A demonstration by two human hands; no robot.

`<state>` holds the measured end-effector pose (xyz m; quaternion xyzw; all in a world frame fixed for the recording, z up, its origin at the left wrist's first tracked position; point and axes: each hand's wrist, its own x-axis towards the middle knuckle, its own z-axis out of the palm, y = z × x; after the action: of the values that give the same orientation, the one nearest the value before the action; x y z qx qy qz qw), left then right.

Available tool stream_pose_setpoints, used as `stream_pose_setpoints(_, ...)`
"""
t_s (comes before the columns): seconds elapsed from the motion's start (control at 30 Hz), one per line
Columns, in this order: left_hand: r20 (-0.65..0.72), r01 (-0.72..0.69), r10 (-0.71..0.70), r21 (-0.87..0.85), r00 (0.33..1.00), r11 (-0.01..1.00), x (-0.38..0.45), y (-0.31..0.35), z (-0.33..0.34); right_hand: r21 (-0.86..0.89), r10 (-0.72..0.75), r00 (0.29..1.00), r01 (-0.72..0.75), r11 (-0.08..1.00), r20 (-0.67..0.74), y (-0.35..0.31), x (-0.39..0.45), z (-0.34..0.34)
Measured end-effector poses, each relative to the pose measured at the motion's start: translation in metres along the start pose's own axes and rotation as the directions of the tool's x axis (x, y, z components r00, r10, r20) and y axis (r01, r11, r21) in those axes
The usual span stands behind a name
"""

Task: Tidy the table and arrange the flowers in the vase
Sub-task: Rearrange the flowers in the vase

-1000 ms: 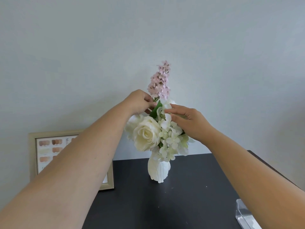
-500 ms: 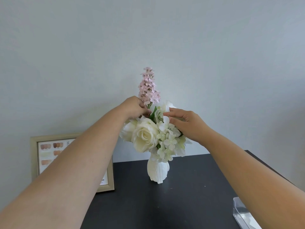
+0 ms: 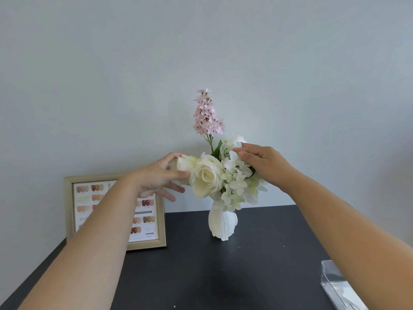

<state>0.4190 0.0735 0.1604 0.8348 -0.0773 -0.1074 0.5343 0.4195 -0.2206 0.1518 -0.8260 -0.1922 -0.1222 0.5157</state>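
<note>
I see the vase [image 3: 222,224] standing on the black table [image 3: 223,276], just below both hands, with all the flowers already in it. My left hand [image 3: 156,177] pinches a small white bud [image 3: 186,163] between thumb and first finger; the other fingers [image 3: 172,189] are spread loose under it. My right hand [image 3: 263,164] lies on the white blossoms [image 3: 237,182], its fingertips [image 3: 238,149] touching the petals on top; I cannot tell if it grips something or only presses. The big rose [image 3: 207,175] sits between the two hands, and the pink spray [image 3: 206,115] rises above the fingers, free of them. I judge these flowers to be very light and soft, probably artificial, so the petals bend easily and may crease under a hard pinch. The vase is narrow and small, and I think it can tip if I pull sideways. It is better to hold the stems just under the heads, not the petals, and to move them gently.
</note>
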Motion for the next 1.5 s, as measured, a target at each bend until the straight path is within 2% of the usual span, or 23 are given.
stream_pose_setpoints(0.1, -0.144, -0.145, 0.138, -0.039, 0.98, 0.989, 0.01, 0.004, 0.004, -0.013, -0.014, 1.0, 0.014, 1.0, 0.0, 0.0, 0.0, 0.001)
stream_pose_setpoints(0.2, -0.174, -0.204, 0.204, 0.013, 0.964, 0.979, 0.026, 0.021, 0.006, -0.031, -0.012, 1.0, 0.012, 0.999, -0.009, 0.002, 0.0, 0.002)
stream_pose_setpoints(0.33, -0.215, -0.201, 0.216, 0.092, 0.952, 0.975, 0.043, 0.037, 0.014, -0.041, -0.005, 1.0, 0.005, 0.999, -0.013, 0.002, -0.001, 0.004)
stream_pose_setpoints(0.6, -0.351, -0.236, 0.255, 0.097, 0.901, 0.967, 0.045, 0.055, 0.017, -0.025, -0.02, 1.0, 0.02, 0.999, -0.007, 0.002, -0.004, 0.007)
stream_pose_setpoints(0.73, -0.451, -0.343, 0.304, -0.006, 0.84, 0.939, 0.033, 0.079, -0.002, -0.016, -0.025, 1.0, 0.025, 1.0, -0.013, 0.002, -0.006, 0.006)
stream_pose_setpoints(0.83, -0.501, -0.422, 0.362, -0.006, 0.786, 0.907, 0.026, 0.1, -0.01, -0.015, -0.026, 1.0, 0.026, 1.0, -0.012, 0.002, -0.007, 0.006)
stream_pose_setpoints(0.9, -0.503, -0.443, 0.384, 0.002, 0.774, 0.897, 0.026, 0.108, -0.004, -0.025, -0.028, 0.999, 0.028, 0.999, -0.015, 0.002, -0.007, 0.007)
stream_pose_setpoints(1.23, -0.381, -0.261, 0.323, 0.206, 0.867, 0.943, 0.039, 0.081, 0.038, -0.025, -0.012, 1.0, 0.012, 1.0, 0.0, 0.0, -0.007, 0.005)
stream_pose_setpoints(1.4, -0.29, -0.176, 0.332, 0.455, 0.898, 0.873, 0.036, 0.07, 0.044, -0.036, -0.002, 1.0, 0.002, 0.999, -0.011, -0.001, -0.007, 0.006)
stream_pose_setpoints(1.5, -0.222, -0.151, 0.276, 0.455, 0.935, 0.878, 0.03, 0.069, 0.041, -0.041, 0.028, 0.999, -0.03, 0.999, -0.042, -0.004, -0.008, 0.008)
